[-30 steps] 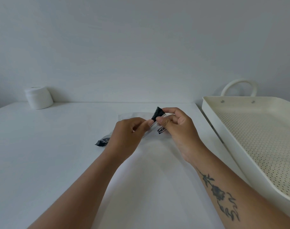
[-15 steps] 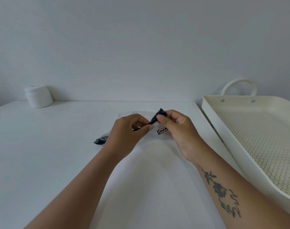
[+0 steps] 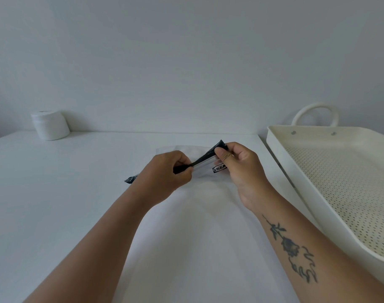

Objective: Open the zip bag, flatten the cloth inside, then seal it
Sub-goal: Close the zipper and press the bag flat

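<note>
- The zip bag [image 3: 205, 162] is being held just above the white desk [image 3: 55, 193], near its middle, with its dark zip strip running at a slant from lower left to upper right.
- The left hand [image 3: 165, 173] is curling its grip around the strip, fingertips and thumb clenched on the dark edge at the lower end.
- The right hand [image 3: 237, 162] is pinching the upper end of the strip, thumb and forefinger closed on the zip bag beside a small black printed label [image 3: 219, 168].
- One dark tip of the strip is sticking up past the right fingers, and the other dark end is poking out to the left of the left wrist, close to the desk.
- The clear body of the bag is hanging down between the two hands and is lying on the desk toward the person; the cloth inside is white against white, so its outline is hard to tell.
- A tattoo [image 3: 291, 248] is showing on the right forearm.
- A cream perforated tray [image 3: 280, 162] with a loop handle is sitting at the right edge of the desk, well apart from the hands.
- A white roll [image 3: 50, 125] is standing at the far left, against the wall.
</note>
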